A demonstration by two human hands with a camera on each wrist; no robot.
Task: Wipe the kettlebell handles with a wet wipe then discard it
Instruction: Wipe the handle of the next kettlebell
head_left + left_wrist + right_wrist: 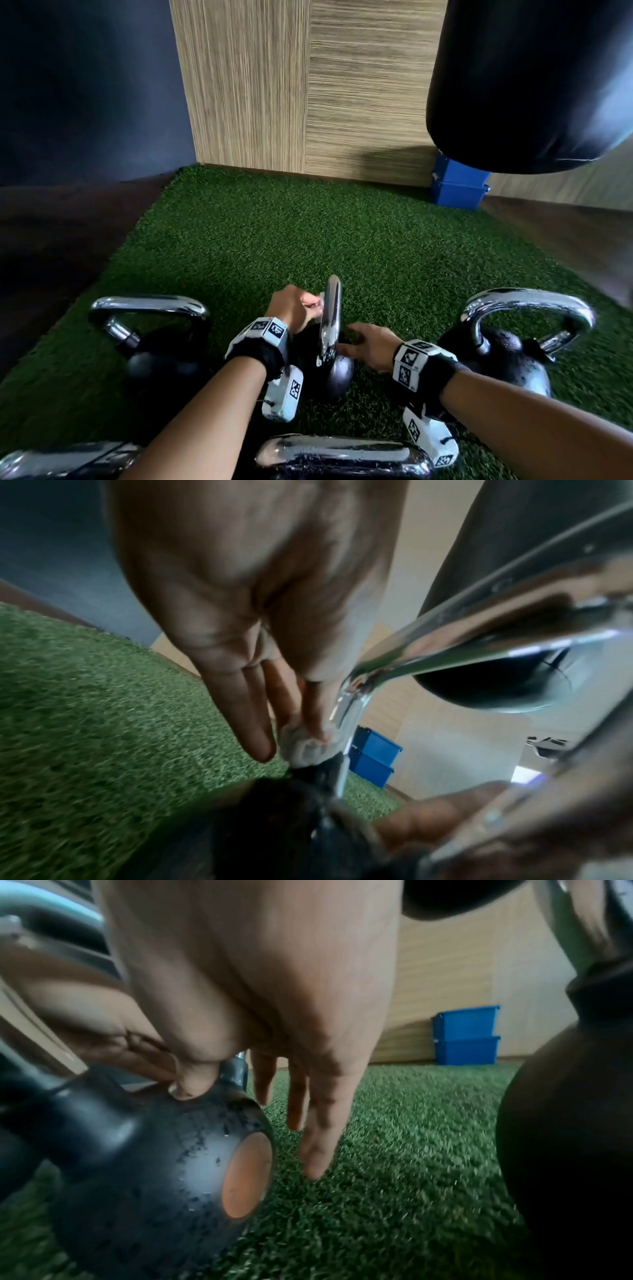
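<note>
The middle kettlebell [334,377] stands on green turf, its chrome handle [330,318] edge-on to me. My left hand [308,308] pinches a small white wet wipe [301,746] between thumb and fingers against the left side of that handle [352,704]. My right hand [356,339] rests on the black body to the right of the handle. In the right wrist view its thumb [186,1088] presses on the body [143,1150], which has an orange disc on its side, and the fingers [315,1150] hang straight beside it, holding nothing.
More chrome-handled kettlebells stand at the left [150,329], at the right [507,342] and close in front [342,455]. Stacked blue bins [459,188] sit against the wooden wall. A black punching bag [531,78] hangs at the upper right. Turf [291,240] stretches beyond the kettlebells.
</note>
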